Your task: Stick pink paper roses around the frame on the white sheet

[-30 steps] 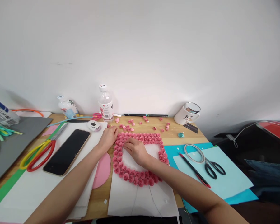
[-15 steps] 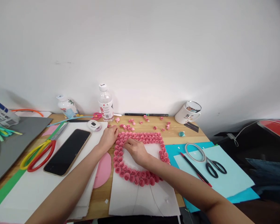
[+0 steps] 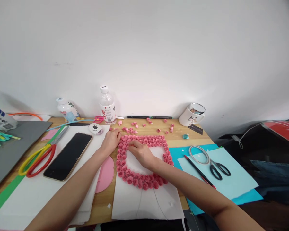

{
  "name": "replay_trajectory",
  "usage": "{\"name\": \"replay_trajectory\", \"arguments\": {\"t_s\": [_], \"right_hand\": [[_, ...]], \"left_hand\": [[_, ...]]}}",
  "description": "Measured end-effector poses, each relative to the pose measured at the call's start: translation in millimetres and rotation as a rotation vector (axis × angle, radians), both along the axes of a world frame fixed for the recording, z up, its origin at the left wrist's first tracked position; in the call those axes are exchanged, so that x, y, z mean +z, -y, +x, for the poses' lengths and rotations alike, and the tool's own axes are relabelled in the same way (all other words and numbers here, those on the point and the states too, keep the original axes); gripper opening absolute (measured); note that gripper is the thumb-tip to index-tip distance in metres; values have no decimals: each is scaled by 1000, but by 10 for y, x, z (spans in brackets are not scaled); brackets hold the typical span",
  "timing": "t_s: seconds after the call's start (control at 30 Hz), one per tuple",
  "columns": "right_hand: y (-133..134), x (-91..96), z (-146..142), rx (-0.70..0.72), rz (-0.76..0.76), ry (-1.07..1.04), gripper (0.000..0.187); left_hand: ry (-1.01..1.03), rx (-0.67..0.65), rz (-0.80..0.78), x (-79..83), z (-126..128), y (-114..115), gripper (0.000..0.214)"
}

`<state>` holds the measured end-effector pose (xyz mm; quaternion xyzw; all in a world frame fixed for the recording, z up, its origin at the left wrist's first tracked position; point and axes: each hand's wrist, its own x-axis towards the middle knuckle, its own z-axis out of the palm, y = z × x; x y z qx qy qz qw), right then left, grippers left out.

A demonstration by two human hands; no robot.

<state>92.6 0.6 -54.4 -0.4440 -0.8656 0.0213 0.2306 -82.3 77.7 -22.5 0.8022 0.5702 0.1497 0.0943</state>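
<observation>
Many small pink paper roses form a ring on a white sheet in front of me; its middle is bare white. My right hand reaches over the ring from the right. Its thumb and fingers are pinched together at a rose on the upper left inner edge, and the fingertips partly cover it. My left hand rests at the ring's upper left corner with its fingers curled in. Whatever lies under those fingertips is hidden. Loose paper roses are scattered just beyond the ring.
Left are a phone, red-and-yellow-handled scissors and white paper. Behind stand a bottle, a pen and a mug. At right, black-handled scissors, a tape ring and a pencil lie on blue sheets.
The whole view has shifted slightly. Both hands stay at the same spots on the ring, the right fingers changing their bend only a little.
</observation>
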Motion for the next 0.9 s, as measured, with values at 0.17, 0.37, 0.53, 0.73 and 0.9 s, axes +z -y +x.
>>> {"name": "replay_trajectory", "arguments": {"t_s": [0.17,0.37,0.53,0.73,0.9], "right_hand": [[-19,53,-64,-47,-23,132,24],[-21,171,-107,-41,-60,225,23],[18,219,-106,13,-50,161,21],[-222,340,750,-288,3,-237,26],[-409,269,1696,-680,-174,-146,22]], "left_hand": [[-23,1,-2,2,6,3,24],[-49,7,-3,-2,9,0,24],[-49,8,2,4,4,-10,25],[-24,-6,16,-36,-14,-26,26],[-25,-8,43,-58,-27,-27,26]]}}
